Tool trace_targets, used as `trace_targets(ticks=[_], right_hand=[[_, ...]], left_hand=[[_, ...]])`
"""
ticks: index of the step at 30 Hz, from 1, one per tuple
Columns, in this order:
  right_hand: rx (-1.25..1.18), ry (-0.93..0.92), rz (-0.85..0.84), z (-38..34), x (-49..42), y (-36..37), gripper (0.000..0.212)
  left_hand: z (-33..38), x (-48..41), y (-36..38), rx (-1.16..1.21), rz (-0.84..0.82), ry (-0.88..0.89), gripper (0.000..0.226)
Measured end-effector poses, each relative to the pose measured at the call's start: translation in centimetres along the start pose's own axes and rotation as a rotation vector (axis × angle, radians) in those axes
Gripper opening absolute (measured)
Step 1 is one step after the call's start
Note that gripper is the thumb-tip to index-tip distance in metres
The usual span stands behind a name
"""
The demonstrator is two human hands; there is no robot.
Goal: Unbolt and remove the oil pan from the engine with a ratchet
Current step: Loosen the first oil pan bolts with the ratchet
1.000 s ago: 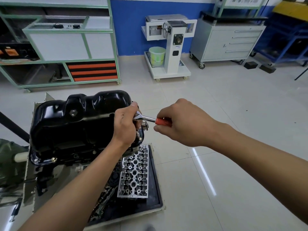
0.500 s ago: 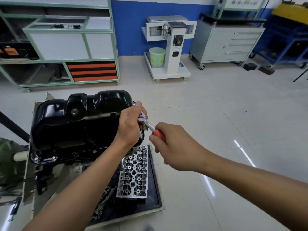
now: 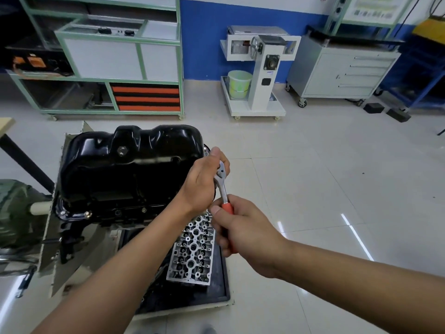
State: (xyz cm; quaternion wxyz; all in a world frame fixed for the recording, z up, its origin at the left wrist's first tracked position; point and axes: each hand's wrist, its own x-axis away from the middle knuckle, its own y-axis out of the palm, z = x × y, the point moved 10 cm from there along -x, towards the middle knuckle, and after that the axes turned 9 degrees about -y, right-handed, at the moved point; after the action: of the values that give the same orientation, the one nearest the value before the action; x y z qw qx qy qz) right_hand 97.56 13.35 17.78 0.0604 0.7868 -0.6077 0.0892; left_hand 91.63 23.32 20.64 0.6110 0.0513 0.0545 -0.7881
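The ratchet [image 3: 222, 186] handle now points toward us, our right hand [image 3: 243, 232] gripping it; fingers of our left hand [image 3: 202, 182] hold its head beside the oil pan [image 3: 125, 165]. The bolt is likely loosening.

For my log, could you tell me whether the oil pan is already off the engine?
No, the oil pan sits on the engine, bolts showing in its near flange, ratchet at its right end.

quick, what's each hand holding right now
Left hand: holds the head of the ratchet against the oil pan.
Right hand: grips the ratchet by its red handle.
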Motion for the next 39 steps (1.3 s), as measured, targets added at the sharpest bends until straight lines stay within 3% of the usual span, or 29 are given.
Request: trace_targets(ticks=[4, 6, 10, 13, 16, 19, 24, 28, 30, 32, 36, 39], right_hand=[[0.076, 0.037, -0.092, -0.3, -0.9, -0.8, 0.021], [0.386, -0.017, -0.096, -1.8, -2.0, -3.2, 0.030], [1.246, -0.294, 0.078, -6.8, -4.4, -7.5, 0.042], [1.562, -0.486, 0.166, -9.1, -6.1, -7.7, 0.036], [1.569, -0.782, 0.165, -11.6, -7.3, -6.4, 0.029], [1.595, -0.889, 0.151, -12.7, -8.6, -5.6, 0.027], [1.589, -0.466, 0.160, -10.2, -8.2, -8.0, 0.031], [1.219, -0.138, -0.268, -4.7, -3.6, -4.8, 0.044], [1.159, -0.042, -0.391, -3.3, -2.5, -3.9, 0.042], [1.304, -0.042, -0.338, -4.5, -3.7, -5.7, 0.033], [1.764, -0.301, 0.045, -10.4, -8.1, -8.8, 0.012], [1.731, -0.452, 0.117, -11.8, -10.3, -8.2, 0.017]], left_hand=[[-0.1, -0.3, -0.9, -0.060, -0.088, -0.068, 0.053], [-0.1, -0.3, -1.6, -0.089, -0.107, -0.075, 0.051], [-0.1, 0.1, -0.7, -0.202, -0.153, -0.051, 0.054], [-0.1, 0.2, -0.2, -0.189, -0.141, -0.048, 0.061], [-0.6, 0.4, 0.5, -0.129, -0.149, -0.052, 0.064], [-1.0, 0.3, 0.4, -0.062, -0.069, -0.074, 0.067], [-1.0, -0.5, -0.9, 0.027, 0.059, -0.089, 0.071], [-0.6, -0.8, -1.1, 0.063, 0.070, -0.085, 0.073], [-0.6, -0.9, -0.7, 0.036, 0.026, -0.091, 0.069], [-0.5, -1.0, -0.7, -0.017, -0.011, -0.086, 0.068], [-0.2, -1.6, 0.3, -0.112, -0.127, -0.081, 0.061], [-0.4, -2.4, 1.1, -0.085, -0.173, -0.104, 0.057]])
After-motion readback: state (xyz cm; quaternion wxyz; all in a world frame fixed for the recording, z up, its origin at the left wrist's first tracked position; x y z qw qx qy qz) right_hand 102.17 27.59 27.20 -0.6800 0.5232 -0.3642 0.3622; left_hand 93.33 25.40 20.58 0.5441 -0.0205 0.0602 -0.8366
